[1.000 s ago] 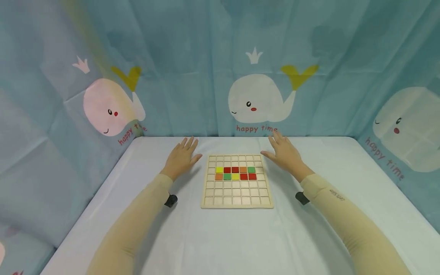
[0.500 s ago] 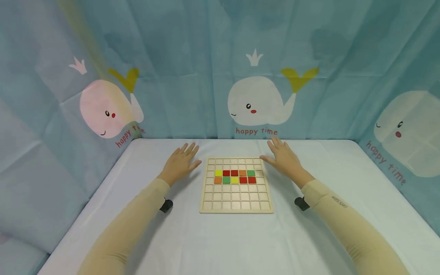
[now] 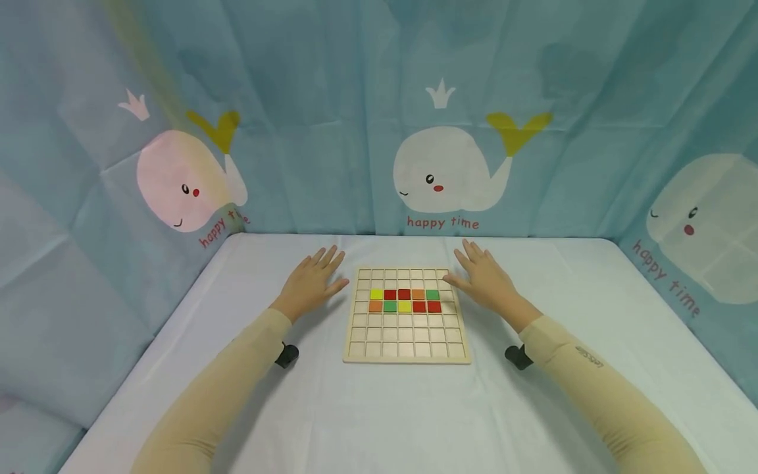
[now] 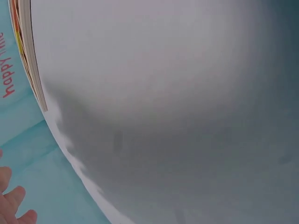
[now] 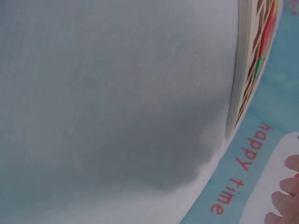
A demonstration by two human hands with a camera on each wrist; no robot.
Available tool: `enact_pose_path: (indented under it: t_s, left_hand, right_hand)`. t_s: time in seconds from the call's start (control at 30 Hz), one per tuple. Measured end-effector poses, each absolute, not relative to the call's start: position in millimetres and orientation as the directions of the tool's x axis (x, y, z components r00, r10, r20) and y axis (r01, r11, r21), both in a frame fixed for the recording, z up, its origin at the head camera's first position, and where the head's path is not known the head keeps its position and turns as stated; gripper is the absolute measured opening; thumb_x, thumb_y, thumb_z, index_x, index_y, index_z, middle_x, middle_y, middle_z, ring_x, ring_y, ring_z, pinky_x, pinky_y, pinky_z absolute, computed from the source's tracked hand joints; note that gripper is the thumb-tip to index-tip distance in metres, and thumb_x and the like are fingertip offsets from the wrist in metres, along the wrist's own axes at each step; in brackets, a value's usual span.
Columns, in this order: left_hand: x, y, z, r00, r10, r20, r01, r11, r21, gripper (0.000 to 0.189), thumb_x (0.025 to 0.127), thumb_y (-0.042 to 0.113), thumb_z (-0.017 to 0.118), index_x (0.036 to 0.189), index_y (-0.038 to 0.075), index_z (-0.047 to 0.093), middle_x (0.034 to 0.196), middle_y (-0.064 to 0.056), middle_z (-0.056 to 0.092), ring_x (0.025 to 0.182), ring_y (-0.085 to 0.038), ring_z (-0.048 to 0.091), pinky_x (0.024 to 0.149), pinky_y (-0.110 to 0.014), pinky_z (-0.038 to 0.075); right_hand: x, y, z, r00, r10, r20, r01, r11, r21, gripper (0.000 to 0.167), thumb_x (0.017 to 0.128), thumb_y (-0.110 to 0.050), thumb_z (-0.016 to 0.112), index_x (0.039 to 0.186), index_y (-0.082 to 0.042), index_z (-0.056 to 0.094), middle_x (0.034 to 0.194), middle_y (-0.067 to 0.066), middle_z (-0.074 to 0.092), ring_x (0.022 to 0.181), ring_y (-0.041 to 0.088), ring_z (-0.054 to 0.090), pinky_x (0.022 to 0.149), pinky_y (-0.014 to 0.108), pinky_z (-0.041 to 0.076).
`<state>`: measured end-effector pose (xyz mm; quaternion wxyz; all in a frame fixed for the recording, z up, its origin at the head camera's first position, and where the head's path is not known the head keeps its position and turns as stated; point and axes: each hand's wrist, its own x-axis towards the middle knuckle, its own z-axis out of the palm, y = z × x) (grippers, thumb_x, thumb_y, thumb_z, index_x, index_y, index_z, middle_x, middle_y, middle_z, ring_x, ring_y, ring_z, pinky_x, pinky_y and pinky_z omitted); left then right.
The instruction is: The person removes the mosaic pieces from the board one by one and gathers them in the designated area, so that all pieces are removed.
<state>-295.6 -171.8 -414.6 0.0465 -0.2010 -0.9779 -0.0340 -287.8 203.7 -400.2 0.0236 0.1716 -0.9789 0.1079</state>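
A wooden grid board (image 3: 406,360) lies flat on the white table in the head view. Two adjoining rows of square tiles (image 3: 404,307) fill part of its cells, coloured yellow, red, orange and green. To the left of the board my left hand (image 3: 306,284) is held palm down, fingers spread and holding nothing. My right hand (image 3: 487,280) mirrors it on the other side, its thumb tip overlapping the board's right edge in this view. Fingertips (image 4: 13,198) show at the lower left in the left wrist view; fingertips (image 5: 287,191) appear at the lower right in the right wrist view.
A white cloth (image 3: 408,421) covers the table. Blue curtains (image 3: 320,178) printed with whales hang behind it and at both sides. A black device (image 3: 287,356) sits under the left wrist, and another black device (image 3: 518,357) under the right.
Both hands have drawn back slightly from the table's far edge, and the right thumb is nearer the board. The head view has shifted a little. Board and tiles stay as they were.
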Motion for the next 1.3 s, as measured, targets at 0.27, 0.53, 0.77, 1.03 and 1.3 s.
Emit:
enact_pose_path:
  t_s: [0.27,0.53,0.77,1.03,1.3]
  left_hand:
    - [-290.2,-168.9,-411.7,-0.906,0.412,0.093,0.419,0.906,0.065,0.070,0.102,0.053,0.044,0.157,0.013,0.030,0.165,-0.008,0.026,0.152,-0.032,0.026,0.122,-0.052,0.024]
    - [-280.2,-168.8,-409.3,-0.910,0.388,0.147,0.410,0.897,0.167,0.068,0.100,0.046,0.052,0.155,0.010,0.035,0.161,-0.013,0.033,0.147,-0.035,0.035,0.116,-0.052,0.035]
    - [-270.2,-161.4,-403.1,-0.961,0.275,0.023,0.261,0.879,0.399,0.070,0.099,0.041,0.055,0.157,0.010,0.030,0.163,-0.010,0.030,0.149,-0.032,0.032,0.119,-0.050,0.030]
    - [-264.4,-159.6,-399.8,-0.989,0.145,-0.033,0.090,0.759,0.645,0.065,0.098,0.041,0.057,0.154,0.013,0.039,0.157,-0.013,0.040,0.145,-0.035,0.038,0.117,-0.053,0.033]
    - [-257.2,-154.5,-410.1,-0.996,0.034,-0.080,-0.041,0.621,0.782,0.062,0.096,0.035,0.063,0.150,0.012,0.044,0.150,-0.012,0.050,0.138,-0.031,0.048,0.109,-0.050,0.045]
  right_hand:
    - [-283.0,203.2,-400.8,-0.947,-0.311,0.084,-0.322,0.903,-0.285,0.077,0.100,-0.049,0.052,0.154,0.002,0.031,0.164,0.024,0.014,0.153,0.041,0.013,0.124,0.054,0.011]
    - [-273.2,192.1,-394.5,-0.960,-0.279,0.029,-0.267,0.879,-0.396,0.073,0.098,-0.042,0.059,0.154,-0.002,0.032,0.165,0.022,0.017,0.148,0.050,0.019,0.120,0.059,0.020]
    - [-266.0,187.3,-388.7,-0.968,-0.251,0.012,-0.217,0.814,-0.538,0.074,0.096,-0.039,0.064,0.154,-0.004,0.034,0.165,0.019,0.019,0.150,0.043,0.021,0.119,0.059,0.024]
    - [-263.1,183.9,-387.2,-0.981,-0.192,0.010,-0.149,0.728,-0.669,0.080,0.093,-0.037,0.069,0.157,-0.009,0.030,0.163,0.016,0.026,0.142,0.048,0.035,0.113,0.059,0.034]
    - [-258.3,180.0,-386.3,-0.995,-0.101,-0.018,-0.055,0.674,-0.737,0.069,0.094,-0.036,0.068,0.151,-0.007,0.042,0.154,0.020,0.043,0.141,0.043,0.041,0.111,0.056,0.039]
